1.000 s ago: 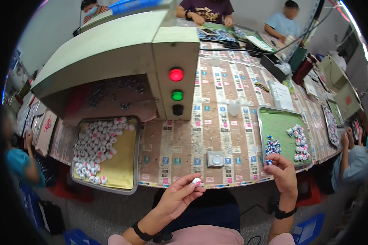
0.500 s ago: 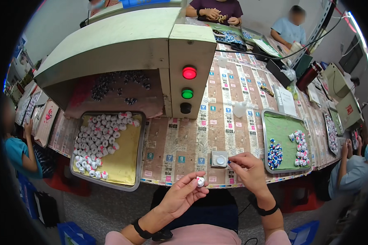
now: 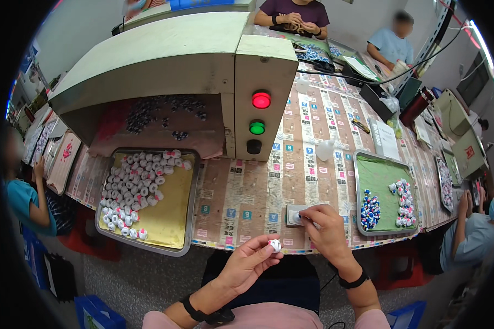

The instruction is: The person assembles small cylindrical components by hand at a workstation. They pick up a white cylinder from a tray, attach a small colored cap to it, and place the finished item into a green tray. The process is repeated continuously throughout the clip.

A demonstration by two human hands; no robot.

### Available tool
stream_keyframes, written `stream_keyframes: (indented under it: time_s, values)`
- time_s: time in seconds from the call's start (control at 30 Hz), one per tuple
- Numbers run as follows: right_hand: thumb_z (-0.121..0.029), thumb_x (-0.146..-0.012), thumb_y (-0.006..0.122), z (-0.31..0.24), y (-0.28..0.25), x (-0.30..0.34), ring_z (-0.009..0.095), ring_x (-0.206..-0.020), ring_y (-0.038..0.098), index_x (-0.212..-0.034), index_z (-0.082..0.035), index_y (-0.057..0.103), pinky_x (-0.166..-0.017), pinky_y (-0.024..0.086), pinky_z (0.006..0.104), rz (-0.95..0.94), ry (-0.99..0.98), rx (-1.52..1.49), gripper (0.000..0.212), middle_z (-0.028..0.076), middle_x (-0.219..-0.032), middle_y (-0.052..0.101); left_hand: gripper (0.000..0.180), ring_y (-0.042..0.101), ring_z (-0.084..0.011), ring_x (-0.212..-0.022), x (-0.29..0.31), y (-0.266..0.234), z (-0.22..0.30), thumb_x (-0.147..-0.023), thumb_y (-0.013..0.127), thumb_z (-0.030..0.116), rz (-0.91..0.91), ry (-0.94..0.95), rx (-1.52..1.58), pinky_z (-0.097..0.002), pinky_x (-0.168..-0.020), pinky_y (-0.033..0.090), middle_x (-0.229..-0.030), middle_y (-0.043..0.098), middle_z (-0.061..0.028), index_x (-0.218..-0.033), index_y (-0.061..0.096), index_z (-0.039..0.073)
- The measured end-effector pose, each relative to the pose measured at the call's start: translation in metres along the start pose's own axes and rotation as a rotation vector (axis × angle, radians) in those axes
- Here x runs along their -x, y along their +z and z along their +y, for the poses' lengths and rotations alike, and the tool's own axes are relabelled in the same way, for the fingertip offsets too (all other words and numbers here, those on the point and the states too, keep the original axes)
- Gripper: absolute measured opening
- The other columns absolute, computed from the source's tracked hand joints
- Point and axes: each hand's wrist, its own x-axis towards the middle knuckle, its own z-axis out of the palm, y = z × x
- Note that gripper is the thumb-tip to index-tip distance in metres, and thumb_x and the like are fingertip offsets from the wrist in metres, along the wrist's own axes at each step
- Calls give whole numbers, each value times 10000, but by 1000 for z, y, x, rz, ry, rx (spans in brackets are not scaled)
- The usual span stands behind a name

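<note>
My left hand pinches a small round white plastic piece with a pink mark between thumb and fingers, just off the table's front edge. My right hand is closed over a small pale square dish, its fingertips pinching a tiny blue piece that is partly hidden. Whether that piece touches the dish I cannot tell. To the left, a metal tray with a yellow lining holds many white ring-shaped pieces. On the right, a green-lined tray holds small blue-and-white parts and assembled white, pink and blue pieces.
A large cream machine with red and green lights stands behind the left tray, dark small parts inside its opening. A translucent bottle, a notebook and a dark red flask are farther back. Other people sit around the table.
My right hand has moved left, bringing the tiny blue piece over the square dish. My left hand keeps the white piece, tilted slightly differently. The whole view has shifted a little.
</note>
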Motion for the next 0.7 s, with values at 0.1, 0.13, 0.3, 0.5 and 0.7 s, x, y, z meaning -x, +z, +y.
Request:
stream_keyframes:
  time_s: [0.1, 0.13, 0.3, 0.5, 0.7]
  values:
    - [-24, -755, 677, -9, -5, 3, 285, -770, 616, -883, -16, 689, -713, 490, 368, -5, 48, -78, 128, 122, -874, 649, 332, 622, -178, -996, -4, 0, -5, -941, 551, 77, 18, 27, 11, -275, -856, 533, -1124, 606, -106, -1262, 498, 8]
    - [-24, -758, 681, -13, -9, 6, 267, -758, 621, -891, -17, 694, -701, 493, 351, -25, 83, -139, 133, 120, -886, 654, 326, 621, -180, -1002, -4, 0, -5, -939, 553, 73, 21, 32, 13, -277, -862, 531, -1128, 604, -109, -1255, 502, 8]
    - [-32, -792, 693, -40, -21, 24, 142, -737, 625, -953, -15, 707, -650, 496, 247, -118, 246, -483, 162, 100, -927, 668, 302, 616, -197, -1034, -6, 4, -7, -927, 566, 53, 17, 36, -13, -290, -895, 523, -1142, 597, -120, -1223, 521, 17]
    - [-40, -814, 692, -39, -16, 37, 105, -743, 617, -976, -12, 707, -646, 495, 219, -111, 322, -615, 166, 91, -915, 666, 291, 612, -210, -1045, -8, 7, -11, -906, 591, 35, -6, 25, -33, -316, -918, 518, -1144, 596, -114, -1193, 542, 29]
    - [-58, -814, 710, -32, -12, 44, 96, -741, 611, -961, -14, 712, -628, 480, 208, -175, 360, -704, 154, 87, -883, 663, 257, 623, -203, -1015, -6, 10, -14, -874, 621, -6, 19, 86, -128, -326, -907, 532, -1107, 620, -123, -1130, 591, -3]
